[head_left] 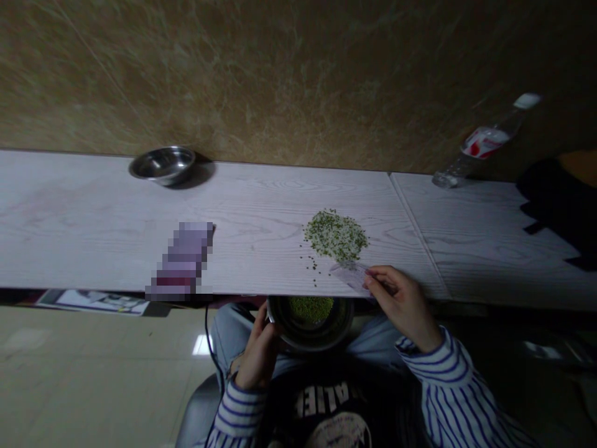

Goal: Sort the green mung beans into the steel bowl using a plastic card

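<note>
My left hand (pixel 261 348) is closed on the left rim of a metal bowl (pixel 310 342), held over my lap just below the table's front edge. Green beans (pixel 311 308) lie in the bottom of this bowl. Between the thumb and fingers of my right hand (pixel 401 302) is a thin, see-through plastic card (pixel 351 277), lying low over the table top. Its far edge meets the near side of a pile of mixed green beans and white grains (pixel 336 235). Several loose beans are scattered left of the card.
A second metal bowl (pixel 163 165) stands at the back left against the wall. Nearer me lies a blurred-out, phone-shaped object (pixel 181 258). A clear plastic bottle (pixel 485 143) with a white cap stands at the back right, beside a dark bundle (pixel 559 205).
</note>
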Action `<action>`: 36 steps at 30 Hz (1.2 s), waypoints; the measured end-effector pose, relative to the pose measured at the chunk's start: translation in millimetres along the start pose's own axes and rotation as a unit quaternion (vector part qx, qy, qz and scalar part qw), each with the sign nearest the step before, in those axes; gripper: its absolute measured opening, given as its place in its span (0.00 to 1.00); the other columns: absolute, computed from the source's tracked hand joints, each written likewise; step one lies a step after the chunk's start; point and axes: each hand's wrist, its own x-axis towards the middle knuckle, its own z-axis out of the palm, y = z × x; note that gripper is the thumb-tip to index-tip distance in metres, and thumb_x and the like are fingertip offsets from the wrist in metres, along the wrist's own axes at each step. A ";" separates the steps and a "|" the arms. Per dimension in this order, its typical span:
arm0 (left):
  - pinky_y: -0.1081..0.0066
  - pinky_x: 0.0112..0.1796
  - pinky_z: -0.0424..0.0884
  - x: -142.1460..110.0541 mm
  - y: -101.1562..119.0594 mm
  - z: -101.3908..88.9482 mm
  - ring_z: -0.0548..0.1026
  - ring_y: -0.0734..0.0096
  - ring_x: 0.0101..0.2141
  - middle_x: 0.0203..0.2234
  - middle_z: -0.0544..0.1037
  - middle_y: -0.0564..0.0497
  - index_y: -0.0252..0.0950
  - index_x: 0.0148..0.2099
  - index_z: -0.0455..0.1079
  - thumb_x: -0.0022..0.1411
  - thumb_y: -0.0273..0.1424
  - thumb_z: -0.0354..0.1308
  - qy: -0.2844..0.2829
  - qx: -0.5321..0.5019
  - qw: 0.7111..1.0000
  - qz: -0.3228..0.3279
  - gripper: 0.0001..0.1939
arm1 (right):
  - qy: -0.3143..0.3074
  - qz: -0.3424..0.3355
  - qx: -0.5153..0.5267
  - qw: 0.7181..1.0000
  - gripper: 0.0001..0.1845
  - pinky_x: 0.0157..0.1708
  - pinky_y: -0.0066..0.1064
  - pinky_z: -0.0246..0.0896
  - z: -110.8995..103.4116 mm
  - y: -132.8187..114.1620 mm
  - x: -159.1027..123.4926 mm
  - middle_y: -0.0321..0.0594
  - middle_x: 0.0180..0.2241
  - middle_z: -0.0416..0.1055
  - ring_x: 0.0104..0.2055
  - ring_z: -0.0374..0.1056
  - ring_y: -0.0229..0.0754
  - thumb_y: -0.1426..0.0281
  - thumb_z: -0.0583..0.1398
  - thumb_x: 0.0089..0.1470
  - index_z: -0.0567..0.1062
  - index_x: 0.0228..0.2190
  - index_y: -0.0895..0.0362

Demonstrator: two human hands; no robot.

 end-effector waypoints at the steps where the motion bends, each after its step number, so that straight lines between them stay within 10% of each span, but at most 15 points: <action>1: 0.67 0.31 0.74 0.0 -0.1 0.0 0.74 0.67 0.29 0.34 0.79 0.52 0.40 0.56 0.69 0.45 0.28 0.65 -0.001 0.001 1.000 -0.001 0.33 | 0.002 0.000 -0.002 1.000 0.13 0.32 0.35 0.71 -0.5 -0.9 -1.2 0.43 0.30 0.78 0.32 0.76 0.46 0.59 0.61 0.56 0.78 0.36 0.55; 22: 0.69 0.29 0.72 0.7 3.0 -1.5 0.72 0.68 0.30 0.37 0.79 0.51 0.40 0.58 0.66 0.46 0.28 0.64 0.002 0.013 1.000 0.005 0.34 | -0.007 -0.021 -0.002 1.000 0.11 0.32 0.34 0.69 14.6 -7.3 19.3 0.41 0.29 0.77 0.32 0.76 0.46 0.61 0.59 0.58 0.76 0.37 0.54; 36: 0.75 0.24 0.65 -0.5 8.3 -8.8 0.74 0.64 0.36 0.44 0.79 0.46 0.38 0.63 0.66 0.47 0.29 0.64 0.031 -0.009 0.999 0.029 0.38 | -0.034 -0.096 -0.141 0.985 0.08 0.35 0.36 0.69 52.5 -61.7 72.3 0.43 0.31 0.81 0.34 0.78 0.48 0.69 0.59 0.57 0.77 0.37 0.55</action>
